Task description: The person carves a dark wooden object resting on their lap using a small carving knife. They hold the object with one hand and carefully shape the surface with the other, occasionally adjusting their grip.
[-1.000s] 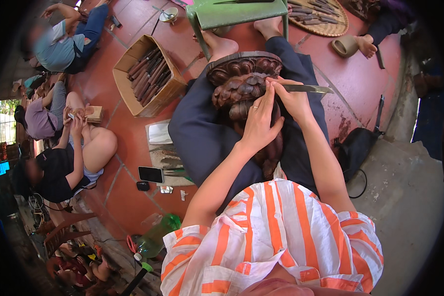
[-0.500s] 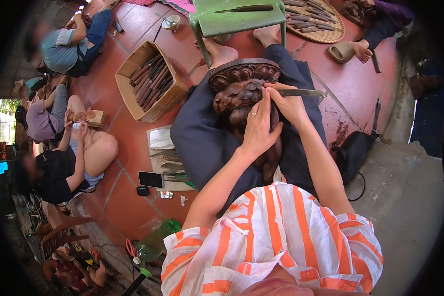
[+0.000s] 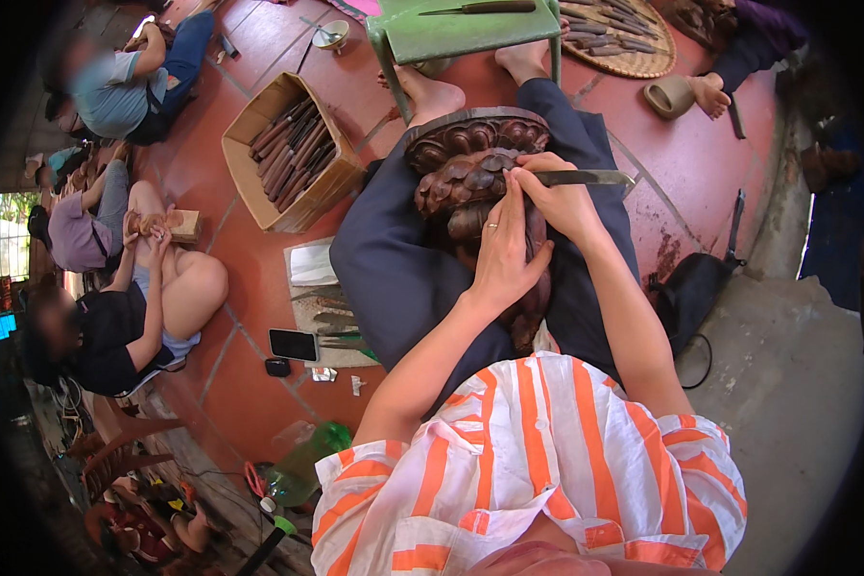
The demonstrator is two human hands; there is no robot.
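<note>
Between my knees stands a dark brown wooden carving (image 3: 466, 182), with rounded, petal-like relief and a broad scalloped base at its far end. My right hand (image 3: 550, 195) is closed around a slim metal carving tool (image 3: 590, 178), whose long shaft sticks out to the right and hooks at its end. Its working tip is hidden under my fingers, at the carving's right side. My left hand (image 3: 502, 252) lies along the carving with its fingers stretched forward and thumb apart. Its fingertips meet those of my right hand.
A cardboard box (image 3: 341, 197) of wooden-handled tools stands to the left. Beyond the carving is a green plastic stool (image 3: 461, 34) with a tool on it. A woven tray (image 3: 643, 65) holds more tools. A phone (image 3: 293, 345) lies near my left knee. Other people sit at left.
Both hands stay at the same part of the carving. The tool's outer end has shifted very slightly. At left, a seated person's hands have moved a little on a wooden piece.
</note>
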